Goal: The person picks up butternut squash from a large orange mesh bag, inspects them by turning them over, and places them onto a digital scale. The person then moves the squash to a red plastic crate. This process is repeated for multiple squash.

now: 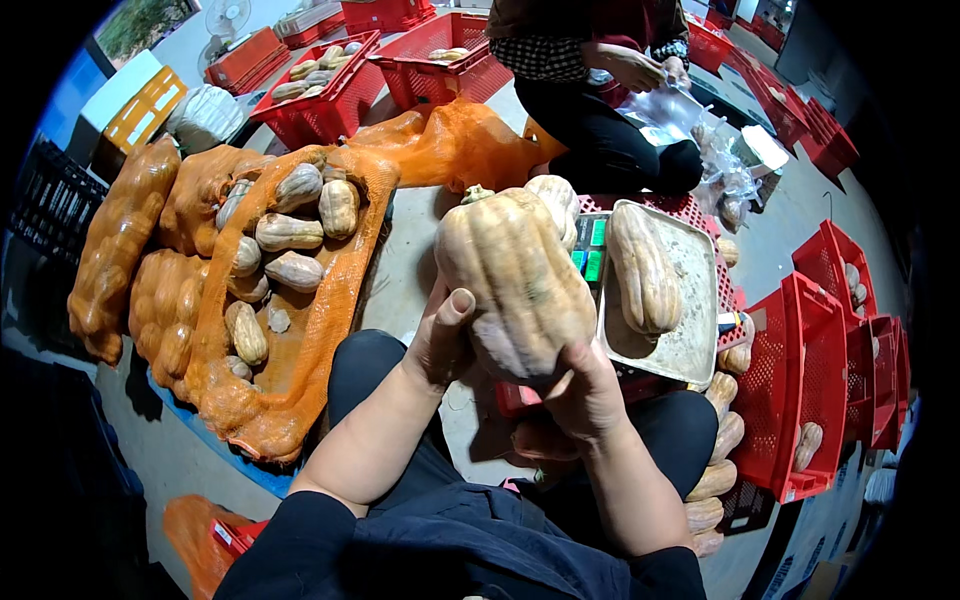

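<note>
A large tan, ribbed squash (514, 281) is held up before me between both hands. My left hand (444, 337) grips its left side, thumb on the near face. My right hand (589, 390) holds its lower right end. Just behind it, partly hidden, is a paler squash (555, 202). To the right, another long squash (643, 270) lies on the pale tray of a scale (694, 300), whose panel (592, 251) has green displays. An opened orange mesh sack (341, 330) at the left holds several loose squashes (289, 232).
Full orange mesh sacks (120, 255) lie at the far left. Red crates (799, 390) stand at the right beside a row of squashes (712, 480); more crates (322, 105) are behind. A person (600, 112) kneels ahead, hands at clear plastic bags (675, 112).
</note>
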Motion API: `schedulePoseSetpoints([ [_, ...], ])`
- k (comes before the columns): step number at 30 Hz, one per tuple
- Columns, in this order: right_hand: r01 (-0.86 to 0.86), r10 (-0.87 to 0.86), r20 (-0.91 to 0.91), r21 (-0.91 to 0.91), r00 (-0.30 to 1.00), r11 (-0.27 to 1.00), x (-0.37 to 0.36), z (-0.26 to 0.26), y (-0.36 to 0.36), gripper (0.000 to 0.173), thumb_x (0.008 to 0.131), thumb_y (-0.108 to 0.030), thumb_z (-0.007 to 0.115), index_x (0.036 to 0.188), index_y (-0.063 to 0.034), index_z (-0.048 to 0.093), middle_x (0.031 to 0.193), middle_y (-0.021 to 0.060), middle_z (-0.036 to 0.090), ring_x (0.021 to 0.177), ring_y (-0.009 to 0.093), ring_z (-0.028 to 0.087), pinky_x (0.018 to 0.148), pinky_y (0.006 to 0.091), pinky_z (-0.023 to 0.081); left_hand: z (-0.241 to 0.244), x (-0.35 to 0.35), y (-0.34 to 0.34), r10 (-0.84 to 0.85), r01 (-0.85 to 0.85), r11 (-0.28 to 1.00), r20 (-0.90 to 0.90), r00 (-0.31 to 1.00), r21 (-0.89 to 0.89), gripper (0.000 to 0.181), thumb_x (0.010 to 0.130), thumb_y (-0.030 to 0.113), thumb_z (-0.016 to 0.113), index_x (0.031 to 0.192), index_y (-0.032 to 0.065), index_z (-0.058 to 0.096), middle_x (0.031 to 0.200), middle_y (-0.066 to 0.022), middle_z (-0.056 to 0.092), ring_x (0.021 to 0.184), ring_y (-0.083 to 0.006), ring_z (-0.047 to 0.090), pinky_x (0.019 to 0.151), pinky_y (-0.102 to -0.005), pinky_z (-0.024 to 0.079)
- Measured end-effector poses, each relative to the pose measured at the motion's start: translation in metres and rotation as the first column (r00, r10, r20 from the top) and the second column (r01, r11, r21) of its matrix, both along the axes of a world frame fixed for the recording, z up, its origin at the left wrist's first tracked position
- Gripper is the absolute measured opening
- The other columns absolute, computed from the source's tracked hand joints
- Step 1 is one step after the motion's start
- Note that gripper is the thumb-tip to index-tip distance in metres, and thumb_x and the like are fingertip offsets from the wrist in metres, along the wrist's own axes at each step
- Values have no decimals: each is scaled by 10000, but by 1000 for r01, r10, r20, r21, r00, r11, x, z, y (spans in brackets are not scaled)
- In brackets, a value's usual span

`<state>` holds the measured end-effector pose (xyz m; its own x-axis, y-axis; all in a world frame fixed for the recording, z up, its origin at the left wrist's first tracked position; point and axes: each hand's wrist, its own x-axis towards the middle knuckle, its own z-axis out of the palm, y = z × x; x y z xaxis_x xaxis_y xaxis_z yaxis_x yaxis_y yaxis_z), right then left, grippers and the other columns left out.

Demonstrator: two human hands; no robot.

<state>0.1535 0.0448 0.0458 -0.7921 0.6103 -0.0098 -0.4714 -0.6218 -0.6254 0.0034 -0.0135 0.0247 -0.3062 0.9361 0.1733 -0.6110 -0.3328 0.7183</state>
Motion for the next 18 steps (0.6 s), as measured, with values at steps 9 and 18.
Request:
schedulePoseSetpoints([
  [9,341,-638,-223,938,737,66,4,-35,4,986,616,-80,874,1417,-68,299,1423,193,357,1298,332,431,1074,419,375,15,7,5,34,-29,999,248,968,-24,889,728,575,758,1367,84,384,1298,-109,502,1204,-253,505,1040,-436,422],
  [18,170,-457,155,787,876,593,10,-22,-9,1224,585,-148,918,1491,-49,102,1391,191,393,1264,274,465,1045,403,401,14,0,5,54,-28,992,223,973,-120,826,827,676,541,1370,66,416,1303,-163,516,1206,-289,510,1047,-451,409],
])
